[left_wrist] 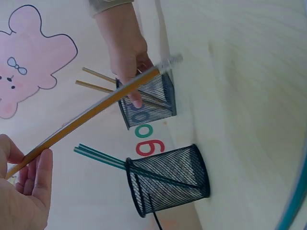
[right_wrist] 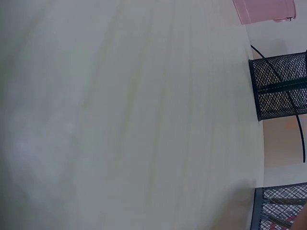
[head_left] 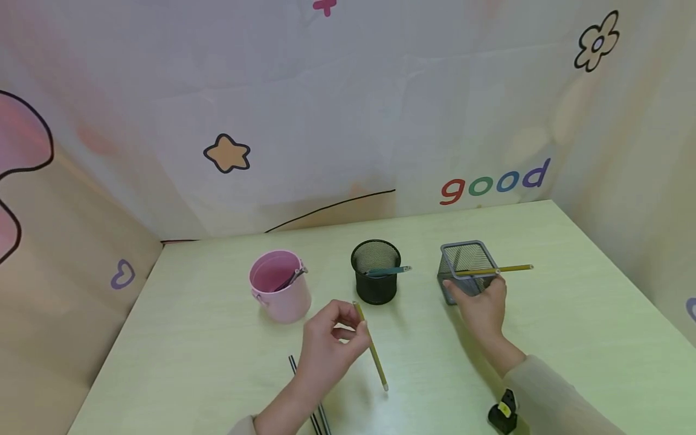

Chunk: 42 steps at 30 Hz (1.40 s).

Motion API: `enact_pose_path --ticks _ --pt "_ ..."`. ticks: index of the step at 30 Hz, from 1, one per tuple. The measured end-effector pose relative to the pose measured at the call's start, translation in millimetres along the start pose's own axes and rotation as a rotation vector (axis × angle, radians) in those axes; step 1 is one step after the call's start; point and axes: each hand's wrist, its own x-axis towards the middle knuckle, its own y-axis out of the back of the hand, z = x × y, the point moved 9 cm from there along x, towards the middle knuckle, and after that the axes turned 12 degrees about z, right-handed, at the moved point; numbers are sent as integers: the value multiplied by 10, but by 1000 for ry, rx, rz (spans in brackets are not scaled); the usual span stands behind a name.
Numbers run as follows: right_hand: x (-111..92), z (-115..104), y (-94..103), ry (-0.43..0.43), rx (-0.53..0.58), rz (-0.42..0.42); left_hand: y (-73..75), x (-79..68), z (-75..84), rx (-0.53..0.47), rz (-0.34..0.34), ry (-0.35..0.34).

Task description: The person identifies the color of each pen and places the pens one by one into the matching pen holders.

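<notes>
My left hand pinches a yellow pencil near one end, with its white tip slanting down toward the table. To the right, my right hand grips the grey square mesh pen holder, thumb on its left side and fingers at the right. Yellow pencils lean inside that holder and stick out over its rim. Between the hands, farther back, stands a round black mesh pen holder with teal pencils in it. Only a corner of the square holder shows in the right wrist view.
A pink bucket with dark pencils inside stands at the left. More dark striped pencils lie on the table by my left forearm. A printed cloth wall rises behind the table.
</notes>
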Motion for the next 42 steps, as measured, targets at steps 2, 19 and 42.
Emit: enact_pose_path --ticks 2,19,42 --pt "0 4 -2 -2 -2 0 -6 0 120 -32 19 -110" --pt "-6 33 5 -39 -33 -13 -35 20 907 -226 142 -672" --pt "-6 61 14 -12 -39 0 -512 -281 1221 33 68 -1303"
